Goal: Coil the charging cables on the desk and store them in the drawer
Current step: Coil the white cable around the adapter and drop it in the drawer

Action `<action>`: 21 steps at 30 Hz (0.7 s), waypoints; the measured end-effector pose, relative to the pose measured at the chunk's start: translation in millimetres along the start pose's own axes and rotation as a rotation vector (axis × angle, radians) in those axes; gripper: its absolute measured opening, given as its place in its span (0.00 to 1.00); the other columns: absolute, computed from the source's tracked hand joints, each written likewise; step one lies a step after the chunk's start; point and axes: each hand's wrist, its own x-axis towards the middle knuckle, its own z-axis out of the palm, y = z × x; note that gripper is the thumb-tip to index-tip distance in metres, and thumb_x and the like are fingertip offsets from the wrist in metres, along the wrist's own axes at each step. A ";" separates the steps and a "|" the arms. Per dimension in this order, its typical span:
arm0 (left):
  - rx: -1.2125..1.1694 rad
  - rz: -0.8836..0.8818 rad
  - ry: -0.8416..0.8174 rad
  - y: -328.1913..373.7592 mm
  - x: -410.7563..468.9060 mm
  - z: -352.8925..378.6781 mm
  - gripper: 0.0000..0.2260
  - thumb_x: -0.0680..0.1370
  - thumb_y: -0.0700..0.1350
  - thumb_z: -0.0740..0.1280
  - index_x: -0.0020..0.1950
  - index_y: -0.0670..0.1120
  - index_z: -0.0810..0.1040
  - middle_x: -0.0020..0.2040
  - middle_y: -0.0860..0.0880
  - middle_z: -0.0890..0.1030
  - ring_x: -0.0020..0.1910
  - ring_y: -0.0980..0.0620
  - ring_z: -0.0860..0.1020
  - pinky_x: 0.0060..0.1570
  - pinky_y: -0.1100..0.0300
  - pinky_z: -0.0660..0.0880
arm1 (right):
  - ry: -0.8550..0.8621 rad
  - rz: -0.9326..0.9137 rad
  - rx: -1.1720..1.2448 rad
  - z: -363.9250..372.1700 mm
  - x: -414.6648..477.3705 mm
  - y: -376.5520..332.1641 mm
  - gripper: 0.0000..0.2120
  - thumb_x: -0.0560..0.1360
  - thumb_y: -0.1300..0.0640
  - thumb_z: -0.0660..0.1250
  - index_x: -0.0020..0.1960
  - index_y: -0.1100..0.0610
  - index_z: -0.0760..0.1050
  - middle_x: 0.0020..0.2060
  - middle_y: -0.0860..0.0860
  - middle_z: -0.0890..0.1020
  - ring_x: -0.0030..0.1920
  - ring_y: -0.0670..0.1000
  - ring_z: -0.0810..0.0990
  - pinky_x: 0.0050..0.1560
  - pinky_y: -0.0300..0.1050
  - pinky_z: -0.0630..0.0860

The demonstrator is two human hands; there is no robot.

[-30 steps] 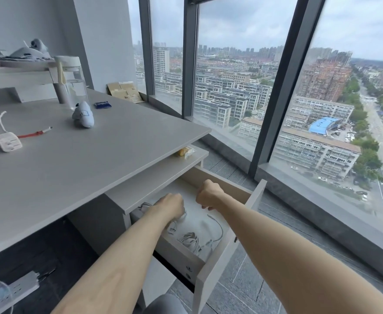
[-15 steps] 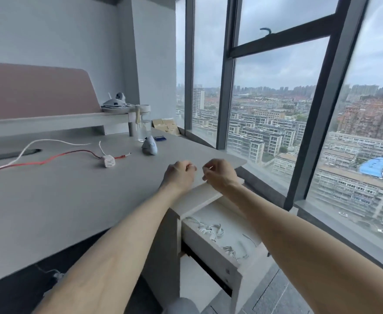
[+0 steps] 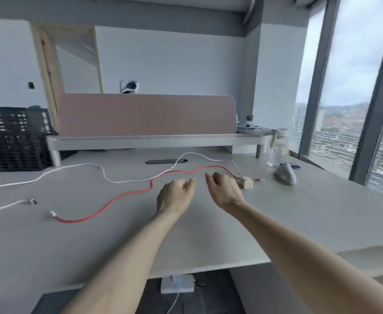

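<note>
A red cable snakes uncoiled across the grey desk, from a plug at the front left toward a small white charger block. A white cable lies loose behind it, running off the left edge. My left hand and my right hand hover side by side above the desk just in front of the red cable, fingers loosely curled, holding nothing. The drawer is out of view.
A grey mouse and a clear jug stand at the right near the window. A low shelf with a pink panel runs along the back. A black crate is at the left. A power strip lies on the floor.
Both hands left the open drawer and moved up over the desktop toward the red cable. The view swung left from the drawer and window to the desk.
</note>
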 end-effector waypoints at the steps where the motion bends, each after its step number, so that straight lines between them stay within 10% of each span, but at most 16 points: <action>1: 0.024 -0.018 0.020 -16.1 4.3 -4.8 0.20 0.78 0.59 0.57 0.38 0.46 0.76 0.41 0.46 0.83 0.46 0.42 0.79 0.44 0.55 0.73 | -0.047 -0.008 -0.045 16.4 3.7 -5.2 0.18 0.81 0.44 0.53 0.43 0.57 0.69 0.40 0.58 0.79 0.46 0.62 0.76 0.42 0.49 0.67; 5: -0.007 -0.018 0.044 -66.6 25.8 -15.3 0.04 0.76 0.48 0.63 0.46 0.51 0.76 0.47 0.52 0.82 0.51 0.48 0.78 0.50 0.57 0.73 | -0.163 -0.049 -0.111 81.3 22.6 -13.8 0.14 0.82 0.45 0.52 0.57 0.55 0.68 0.55 0.56 0.80 0.57 0.61 0.76 0.51 0.51 0.71; 11: -0.012 0.181 -0.139 -97.8 75.8 -3.5 0.18 0.75 0.30 0.60 0.60 0.44 0.78 0.61 0.49 0.78 0.62 0.51 0.73 0.56 0.73 0.61 | -0.307 -0.140 -0.363 115.5 73.3 3.6 0.22 0.79 0.47 0.58 0.72 0.51 0.65 0.68 0.54 0.70 0.71 0.57 0.64 0.67 0.53 0.61; 21: 0.145 0.068 -0.150 -122.8 116.8 12.4 0.21 0.76 0.31 0.56 0.63 0.48 0.77 0.58 0.46 0.80 0.54 0.44 0.78 0.48 0.60 0.71 | 0.114 0.329 -0.616 55.8 116.7 93.9 0.20 0.74 0.51 0.63 0.64 0.58 0.70 0.63 0.62 0.72 0.69 0.63 0.65 0.68 0.59 0.59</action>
